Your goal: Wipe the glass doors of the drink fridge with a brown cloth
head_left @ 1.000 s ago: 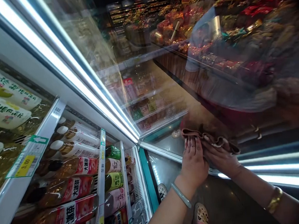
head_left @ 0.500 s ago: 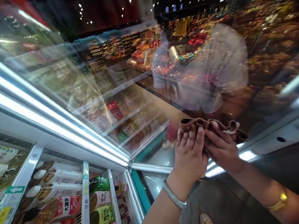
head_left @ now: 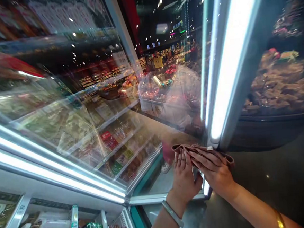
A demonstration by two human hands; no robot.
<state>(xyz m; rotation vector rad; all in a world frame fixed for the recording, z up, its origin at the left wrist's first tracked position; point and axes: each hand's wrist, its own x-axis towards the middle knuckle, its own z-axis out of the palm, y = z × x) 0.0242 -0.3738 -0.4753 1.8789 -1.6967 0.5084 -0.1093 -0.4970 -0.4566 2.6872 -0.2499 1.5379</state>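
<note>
A folded brown cloth (head_left: 187, 147) lies against the inner side of the glass door (head_left: 153, 127), close to its lower corner. My left hand (head_left: 184, 181), with a pale bangle on the wrist, presses the cloth's left part, fingers together and pointing up. Beside it, my right hand (head_left: 214, 170) holds the cloth's right part with its fingers stretched across it, near the door's lit edge. A gold bracelet (head_left: 280, 220) circles the right wrist. The palm sides of both hands are hidden.
A bright light strip (head_left: 235, 52) runs up the door's edge. Bottled drinks (head_left: 52, 227) lie in the cooler at lower left, parted by white dividers (head_left: 74, 223). Past the door, a display of heaped goods (head_left: 282, 87) stands at right. Reflections cover the glass.
The view has tilted up and swung right, bringing the door's lit edge into sight. My hands and the cloth sit lower in the picture; my right fingers now stretch leftward over the cloth.
</note>
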